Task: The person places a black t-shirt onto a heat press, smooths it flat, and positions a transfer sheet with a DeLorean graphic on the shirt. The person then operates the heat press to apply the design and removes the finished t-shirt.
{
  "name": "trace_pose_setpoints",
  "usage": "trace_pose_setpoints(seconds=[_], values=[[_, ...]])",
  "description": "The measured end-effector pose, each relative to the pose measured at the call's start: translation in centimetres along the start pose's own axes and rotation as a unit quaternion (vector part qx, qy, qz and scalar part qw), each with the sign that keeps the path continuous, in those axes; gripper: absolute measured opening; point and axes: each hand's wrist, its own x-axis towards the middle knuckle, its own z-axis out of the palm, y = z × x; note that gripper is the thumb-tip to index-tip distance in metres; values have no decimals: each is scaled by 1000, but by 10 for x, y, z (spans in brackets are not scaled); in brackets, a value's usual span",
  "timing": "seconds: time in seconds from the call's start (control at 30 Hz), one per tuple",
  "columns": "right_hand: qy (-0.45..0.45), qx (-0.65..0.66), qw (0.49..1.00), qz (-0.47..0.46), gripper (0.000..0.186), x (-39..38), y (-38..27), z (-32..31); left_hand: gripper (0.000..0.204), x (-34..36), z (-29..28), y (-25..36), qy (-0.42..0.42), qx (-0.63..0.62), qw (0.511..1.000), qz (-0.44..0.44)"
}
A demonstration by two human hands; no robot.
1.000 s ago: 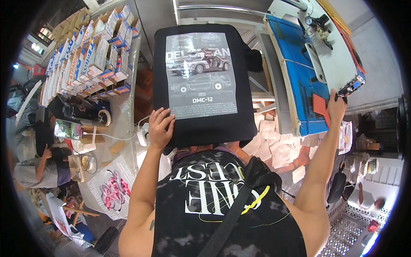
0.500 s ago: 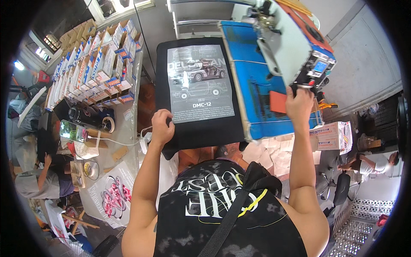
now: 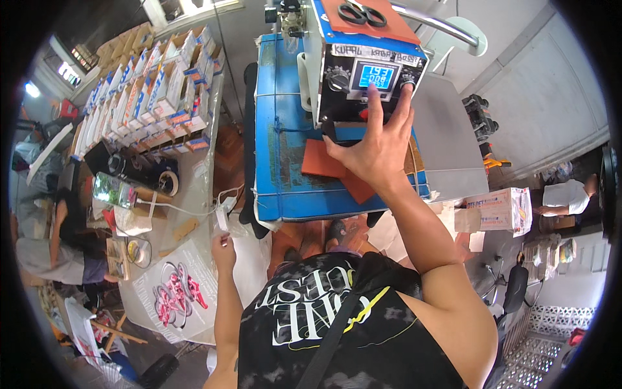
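My right hand (image 3: 379,142) reaches up to the control box (image 3: 372,74) of a heat press, fingers spread. Its index fingertip is at the blue-lit display (image 3: 376,78), another fingertip lies at the right-hand knob (image 3: 407,80), and the thumb is beside a black handle (image 3: 329,129). The blue press head (image 3: 278,168) covers the black shirt, whose dark edge (image 3: 249,162) shows along its left side. Low on the left, my left hand (image 3: 224,251) has curled fingers just below a white power adapter (image 3: 223,217); what they hold, if anything, is hidden.
Orange-red pads (image 3: 322,159) lie on the press head; scissors (image 3: 363,14) rest on top of the control box. A grey platen (image 3: 450,162) stands at right. Boxed rolls (image 3: 149,97) and a printed sheet (image 3: 175,295) lie on the left table. Other people are at both sides.
The press head has swung left over the black shirt and its print. My right hand has gone from the handle to the control panel; my left hand has left the shirt and dropped nearer me.
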Motion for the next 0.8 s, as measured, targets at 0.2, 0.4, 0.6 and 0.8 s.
trace_pose_setpoints(seconds=[0.2,0.4,0.6,0.8], values=[[-16,-6,1000,-15,114,1,-43,8,21,-93,-15,-36,-57,18,997,-50],[15,-90,995,-29,110,-12,-54,11,28,-203,-9,-53,-116,115,969,-184],[49,-88,992,-74,100,-13,-33,19,35,-311,48,-44,-109,198,955,-190],[-14,43,983,-175,78,-29,22,37,32,-430,128,-5,-43,102,944,-310]])
